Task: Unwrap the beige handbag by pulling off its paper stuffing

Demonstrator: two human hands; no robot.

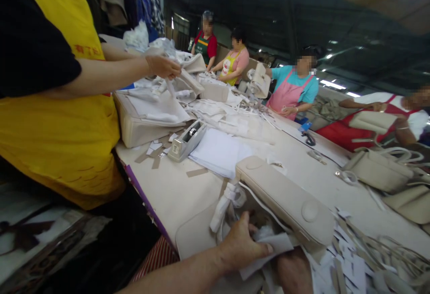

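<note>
My left hand is partly open at the mouth of the beige bag: thumb and forefinger stand apart, the thumb against a white sheet. Whether the hidden fingers grip it, I cannot tell. My right hand is low beside the bag, blurred and partly covered; its opening and hold cannot be determined.

Current condition: white wrapping is in place on a part beside my left fingers, and clear filling shows in the bag mouth. The mouth appears unclosed, and the sheet projects from it, so I judge the bag only partly finished.

Right of my hands are cut scraps. Beyond my left hand are a stack of white paper and a tape dispenser. Farther left, a co-worker in a yellow apron handles pale material. Farther right are more beige bags; across the table, other workers hold bags.
</note>
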